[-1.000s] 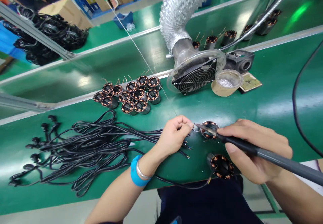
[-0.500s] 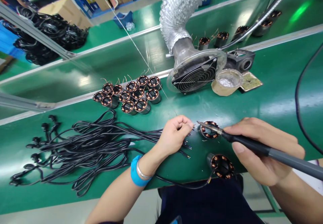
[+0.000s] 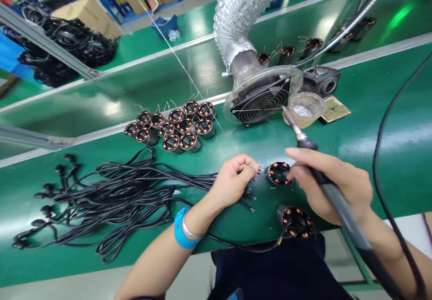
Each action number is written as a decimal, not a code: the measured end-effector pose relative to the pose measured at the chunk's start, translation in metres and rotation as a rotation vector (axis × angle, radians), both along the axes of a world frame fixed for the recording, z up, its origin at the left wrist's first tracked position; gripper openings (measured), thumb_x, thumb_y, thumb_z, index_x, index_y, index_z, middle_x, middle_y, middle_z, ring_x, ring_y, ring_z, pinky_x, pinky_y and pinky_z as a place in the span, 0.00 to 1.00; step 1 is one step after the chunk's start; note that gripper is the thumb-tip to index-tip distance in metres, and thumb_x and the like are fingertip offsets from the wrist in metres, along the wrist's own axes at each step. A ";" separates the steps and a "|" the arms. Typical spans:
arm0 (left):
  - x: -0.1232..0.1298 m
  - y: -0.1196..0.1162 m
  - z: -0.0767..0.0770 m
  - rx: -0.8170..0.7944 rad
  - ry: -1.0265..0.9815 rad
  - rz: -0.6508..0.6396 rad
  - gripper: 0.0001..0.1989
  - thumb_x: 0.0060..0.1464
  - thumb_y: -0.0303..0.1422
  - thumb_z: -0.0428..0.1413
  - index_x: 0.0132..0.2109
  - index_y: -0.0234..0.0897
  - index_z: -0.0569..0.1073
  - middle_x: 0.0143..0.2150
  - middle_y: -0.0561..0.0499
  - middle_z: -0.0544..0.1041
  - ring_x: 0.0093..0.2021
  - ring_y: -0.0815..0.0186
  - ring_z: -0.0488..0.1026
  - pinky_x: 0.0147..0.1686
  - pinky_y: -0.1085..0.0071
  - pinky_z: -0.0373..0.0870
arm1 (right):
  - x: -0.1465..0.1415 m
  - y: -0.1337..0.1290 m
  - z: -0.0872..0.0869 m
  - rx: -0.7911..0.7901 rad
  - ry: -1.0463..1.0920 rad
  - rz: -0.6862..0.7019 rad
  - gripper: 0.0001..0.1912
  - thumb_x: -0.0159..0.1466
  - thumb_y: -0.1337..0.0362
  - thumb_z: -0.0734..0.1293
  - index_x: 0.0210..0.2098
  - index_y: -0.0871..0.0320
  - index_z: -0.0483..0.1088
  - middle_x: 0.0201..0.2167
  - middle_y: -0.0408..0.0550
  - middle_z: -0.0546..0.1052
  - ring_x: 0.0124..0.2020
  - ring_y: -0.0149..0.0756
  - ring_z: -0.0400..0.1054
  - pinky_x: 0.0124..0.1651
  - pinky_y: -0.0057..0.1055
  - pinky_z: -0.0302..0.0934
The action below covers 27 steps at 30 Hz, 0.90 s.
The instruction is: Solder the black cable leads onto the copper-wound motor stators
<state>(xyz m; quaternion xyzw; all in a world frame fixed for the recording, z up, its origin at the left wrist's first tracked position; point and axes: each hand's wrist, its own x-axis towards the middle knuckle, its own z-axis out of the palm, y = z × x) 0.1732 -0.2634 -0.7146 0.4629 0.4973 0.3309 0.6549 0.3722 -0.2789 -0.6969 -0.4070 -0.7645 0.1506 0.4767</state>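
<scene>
My left hand (image 3: 234, 180) is closed in a pinch, and a thin solder wire (image 3: 178, 61) runs down from above to it. Fine wire ends show at its fingertips, beside a copper-wound motor stator (image 3: 278, 174) standing on the bench. My right hand (image 3: 334, 183) grips a soldering iron (image 3: 337, 201) by its handle. The iron's tip points up and away, at the near left rim of a round tub (image 3: 305, 106) with silvery contents. A second stator (image 3: 297, 222) lies near the bench edge, with a black cable (image 3: 243, 247) reaching it.
Black power cables (image 3: 118, 201) lie in a bundle on the left of the green bench (image 3: 371, 147). Several stators (image 3: 184, 126) stand behind them. A fume extractor (image 3: 261, 102) with a foil duct (image 3: 232, 20) stands at the back, near a flat sponge tray (image 3: 335, 110).
My right hand has swung the soldering iron away from the upright stator and up towards the tub. My left hand has stayed in place.
</scene>
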 end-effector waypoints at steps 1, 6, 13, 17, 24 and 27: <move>-0.001 0.000 -0.001 -0.001 -0.009 -0.025 0.15 0.55 0.43 0.58 0.32 0.36 0.68 0.21 0.61 0.58 0.21 0.76 0.51 0.24 0.76 0.52 | -0.004 0.004 -0.001 0.008 -0.043 0.028 0.19 0.65 0.75 0.67 0.52 0.51 0.72 0.36 0.42 0.80 0.30 0.31 0.74 0.36 0.29 0.69; -0.010 0.000 -0.002 0.013 -0.073 -0.163 0.19 0.58 0.49 0.56 0.35 0.36 0.66 0.23 0.60 0.57 0.22 0.75 0.51 0.24 0.75 0.50 | -0.020 0.019 -0.002 0.036 -0.174 0.194 0.12 0.65 0.75 0.65 0.45 0.56 0.71 0.35 0.44 0.79 0.33 0.32 0.74 0.38 0.29 0.69; -0.017 -0.001 0.016 0.287 0.312 -0.298 0.09 0.64 0.36 0.51 0.39 0.37 0.70 0.32 0.54 0.71 0.33 0.69 0.64 0.36 0.72 0.61 | -0.013 0.017 -0.010 0.068 -0.173 0.238 0.12 0.66 0.74 0.63 0.48 0.57 0.68 0.35 0.45 0.77 0.33 0.32 0.72 0.38 0.30 0.68; -0.012 -0.003 0.013 0.134 0.157 -0.219 0.13 0.63 0.40 0.51 0.32 0.37 0.67 0.27 0.55 0.69 0.27 0.71 0.63 0.31 0.74 0.60 | -0.011 0.015 -0.013 0.026 -0.162 0.246 0.13 0.66 0.74 0.63 0.49 0.56 0.67 0.35 0.45 0.77 0.32 0.32 0.72 0.37 0.30 0.69; -0.002 -0.003 0.009 -0.348 -0.181 -0.123 0.14 0.50 0.44 0.58 0.32 0.37 0.67 0.17 0.62 0.62 0.13 0.79 0.42 0.14 0.74 0.34 | -0.017 0.013 -0.014 0.043 -0.072 0.216 0.14 0.65 0.76 0.65 0.47 0.54 0.67 0.36 0.43 0.78 0.34 0.31 0.74 0.40 0.27 0.71; 0.002 -0.004 0.009 -0.381 -0.219 -0.097 0.13 0.48 0.41 0.59 0.31 0.36 0.68 0.16 0.63 0.60 0.12 0.80 0.43 0.14 0.75 0.34 | -0.015 0.010 -0.019 0.012 -0.022 0.180 0.14 0.64 0.76 0.67 0.46 0.53 0.67 0.36 0.42 0.78 0.33 0.30 0.74 0.40 0.27 0.71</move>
